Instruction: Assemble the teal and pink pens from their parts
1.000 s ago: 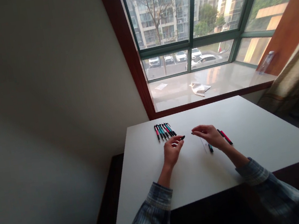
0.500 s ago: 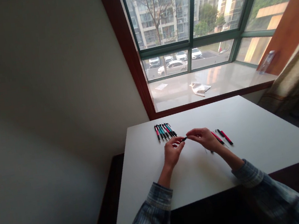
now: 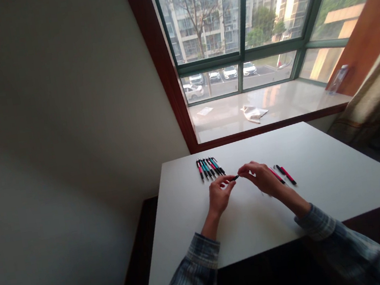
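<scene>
Between my hands, above the white table (image 3: 186,238), is a small dark pen part (image 3: 236,178). My left hand (image 3: 221,193) pinches it between thumb and fingertips. The fingertips of my right hand (image 3: 260,176) are pinched together at its other end, which is too small to make out. Beyond my left hand lies a neat row of several assembled pens (image 3: 210,167) with red, teal, white and black barrels. To the right of my right hand rest red-and-black pen pieces (image 3: 286,174), partly covered by that hand.
A windowsill (image 3: 223,128) runs behind the table, with a crumpled white cloth (image 3: 254,113) and a flat paper (image 3: 205,111) on it. A clear bottle (image 3: 338,80) stands at its right end. A bare wall (image 3: 67,132) rises on the left.
Both hands stay almost in place at the small dark pen part. My right fingertips have shifted very slightly. Outside the window, a white car has moved left.
</scene>
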The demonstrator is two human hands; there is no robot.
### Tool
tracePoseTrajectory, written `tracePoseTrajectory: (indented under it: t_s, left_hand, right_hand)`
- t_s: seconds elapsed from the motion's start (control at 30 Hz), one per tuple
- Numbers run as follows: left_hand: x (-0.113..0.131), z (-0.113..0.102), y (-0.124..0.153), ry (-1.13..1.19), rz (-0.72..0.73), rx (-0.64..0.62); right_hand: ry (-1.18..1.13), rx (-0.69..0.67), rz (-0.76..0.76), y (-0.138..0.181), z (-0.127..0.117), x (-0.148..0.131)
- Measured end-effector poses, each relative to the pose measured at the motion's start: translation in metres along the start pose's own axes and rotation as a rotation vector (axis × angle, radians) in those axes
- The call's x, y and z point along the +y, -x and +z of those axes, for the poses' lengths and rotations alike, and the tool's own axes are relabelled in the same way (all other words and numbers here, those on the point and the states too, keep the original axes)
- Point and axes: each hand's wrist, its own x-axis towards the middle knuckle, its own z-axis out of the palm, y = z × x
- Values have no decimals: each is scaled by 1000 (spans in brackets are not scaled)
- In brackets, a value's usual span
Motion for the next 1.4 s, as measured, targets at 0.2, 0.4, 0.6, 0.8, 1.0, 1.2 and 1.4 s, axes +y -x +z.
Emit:
tracePoseTrajectory:
  t_s: [0.2,0.4,0.6,0.8,1.0,1.2,1.4]
  left_hand:
    - [-3,0,-1,56,-22,-34]
    - [-4,0,-1,72,-27,-45]
    - [2,0,0,16,-7,-34]
    - [2,1,1,-3,-10,-32]
    - [4,1,2,-41,-1,-33]
    - [5,1,2,-53,19,-42]
    - [4,2,2,-58,51,-67]
  right_hand:
    - [-12,46,-79,1,-5,0]
    - [-2,2,-31,2,-5,4]
    - [129,-96,76,4,-4,0]
    - [9,-108,76,2,-5,-4]
    - [15,-159,104,2,-6,-1]
    - [6,-186,154,6,-5,-2]
    - [17,-196,111,7,-9,-5]
